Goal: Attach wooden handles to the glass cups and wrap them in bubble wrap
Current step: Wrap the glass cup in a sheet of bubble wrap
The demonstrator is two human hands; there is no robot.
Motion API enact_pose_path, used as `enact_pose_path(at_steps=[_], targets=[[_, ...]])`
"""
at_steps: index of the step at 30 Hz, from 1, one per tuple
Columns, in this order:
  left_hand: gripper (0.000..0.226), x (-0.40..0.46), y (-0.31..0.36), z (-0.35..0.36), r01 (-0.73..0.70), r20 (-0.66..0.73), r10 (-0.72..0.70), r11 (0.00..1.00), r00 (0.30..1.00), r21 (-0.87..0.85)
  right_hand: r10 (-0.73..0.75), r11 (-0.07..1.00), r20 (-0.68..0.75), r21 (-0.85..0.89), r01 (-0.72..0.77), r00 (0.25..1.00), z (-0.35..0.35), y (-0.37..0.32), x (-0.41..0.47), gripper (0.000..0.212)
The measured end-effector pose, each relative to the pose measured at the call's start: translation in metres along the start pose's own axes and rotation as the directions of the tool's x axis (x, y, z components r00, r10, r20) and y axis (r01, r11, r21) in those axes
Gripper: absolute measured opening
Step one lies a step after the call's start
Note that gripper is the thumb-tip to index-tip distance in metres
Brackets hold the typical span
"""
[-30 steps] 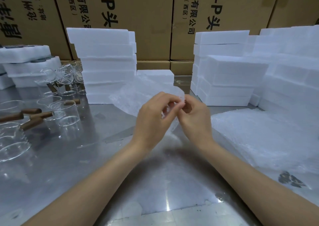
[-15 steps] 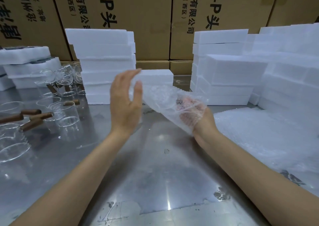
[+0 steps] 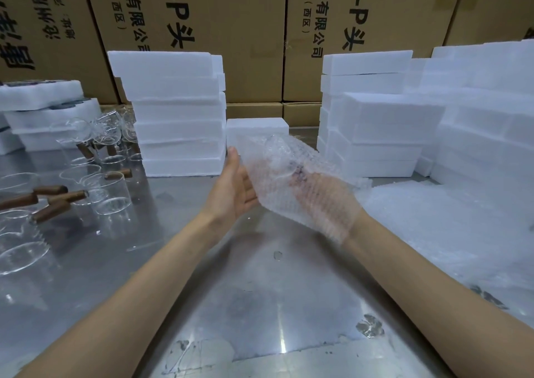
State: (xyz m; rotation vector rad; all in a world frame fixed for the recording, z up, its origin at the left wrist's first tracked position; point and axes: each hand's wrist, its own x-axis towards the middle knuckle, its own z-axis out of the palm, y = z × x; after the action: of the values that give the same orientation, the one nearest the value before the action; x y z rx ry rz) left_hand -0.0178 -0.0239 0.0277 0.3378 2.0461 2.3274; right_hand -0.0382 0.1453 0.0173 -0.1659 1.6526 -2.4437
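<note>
A clear bubble wrap pouch is held up over the middle of the steel table. My right hand is inside the pouch, seen blurred through the wrap, its fingers reaching up and left. My left hand stands open beside it, palm against the pouch's left edge. Several glass cups stand at the left of the table, some with brown wooden handles attached. No cup is in either hand.
A pile of bubble wrap sheets lies at the right. Stacks of white foam blocks and more foam blocks stand behind my hands, with cardboard boxes along the back. More foam trays sit far left.
Both hands were pinching the wrap together a second ago. Then my right hand slid into the pouch and my left hand opened; now the left palm lies against the pouch.
</note>
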Motion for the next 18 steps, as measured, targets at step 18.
enact_pose_path(at_steps=[18], targets=[[0.069,-0.006,0.008,-0.026,-0.106,0.156,0.072,0.970,0.985,0.221,0.040,0.999,0.011,-0.017,-0.040,0.999,-0.008,-0.013,0.002,0.025]])
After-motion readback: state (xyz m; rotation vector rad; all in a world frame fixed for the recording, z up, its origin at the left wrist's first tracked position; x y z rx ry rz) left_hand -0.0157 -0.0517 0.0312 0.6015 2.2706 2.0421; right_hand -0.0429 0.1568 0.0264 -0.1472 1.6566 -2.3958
